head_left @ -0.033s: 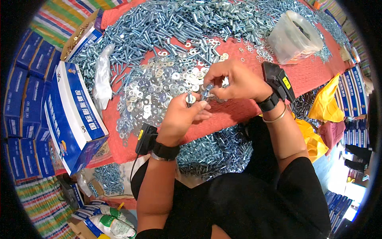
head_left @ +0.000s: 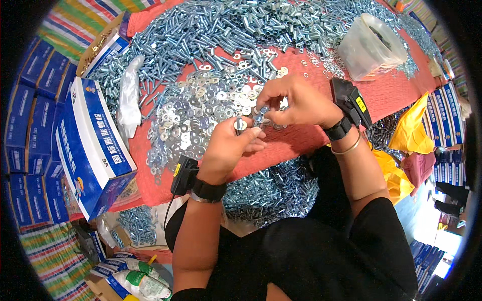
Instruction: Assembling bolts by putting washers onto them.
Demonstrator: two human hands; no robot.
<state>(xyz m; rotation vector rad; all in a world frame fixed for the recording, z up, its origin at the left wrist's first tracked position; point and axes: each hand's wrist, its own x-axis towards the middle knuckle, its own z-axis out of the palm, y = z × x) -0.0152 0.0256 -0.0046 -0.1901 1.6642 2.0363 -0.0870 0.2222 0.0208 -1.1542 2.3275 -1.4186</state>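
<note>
Red cloth (head_left: 296, 144) I see spread under heaped washers (head_left: 188, 118) and metal tubes (head_left: 271, 22), blue boxes (head_left: 41, 123) stacked at left. Over the washers' near edge, the right hand (head_left: 297, 104) pinches a shiny, bluish-silver bolt (head_left: 260, 118); the left hand (head_left: 227, 146), fingers curled, pinches a silver disc (head_left: 240, 124).

Boxes, bags and a tub around your workspace.
At the left edge of the frame you have stacked blue boxes (head_left: 37, 123), with a large blue-and-white box (head_left: 95, 145) just right of them. A crumpled translucent bag (head_left: 130, 98) lies at upper left, and a translucent plastic tub (head_left: 359, 52) stands at upper right. You see yellow material (head_left: 411, 128) above a maroon bundle (head_left: 419, 168) at right, and striped sheeting (head_left: 42, 253) at lower left.
</note>
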